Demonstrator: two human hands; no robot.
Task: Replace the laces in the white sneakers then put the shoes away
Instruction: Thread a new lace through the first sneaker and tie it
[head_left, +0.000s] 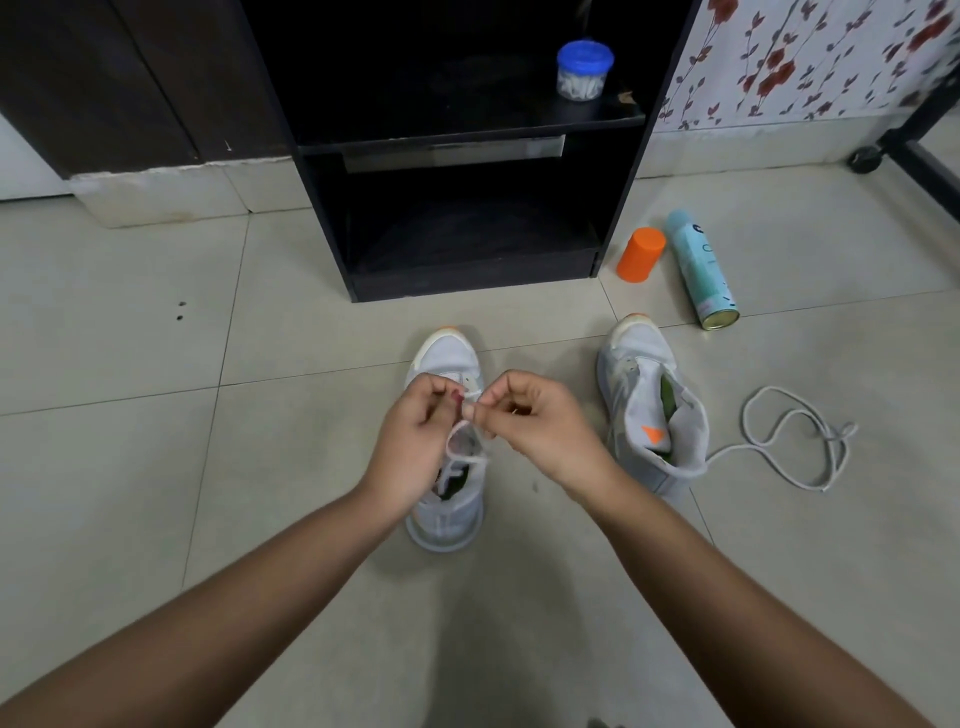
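Note:
A white sneaker (447, 358) stands on the tiled floor in front of me, toe pointing away. Over its eyelets my left hand (415, 441) and my right hand (540, 426) both pinch a white lace (464, 451) that loops across the tongue. A second white sneaker (649, 395) with an orange mark inside stands to the right with no lace in its eyelets. A loose white lace (795, 441) lies coiled on the floor right of that sneaker.
A black open shelf unit (467, 156) stands just beyond the shoes, with a blue-lidded jar (584, 70) on its upper shelf. An orange cap (641, 254) and a teal spray can (701, 270) lie on the floor to its right. A wheeled frame (914, 150) is far right.

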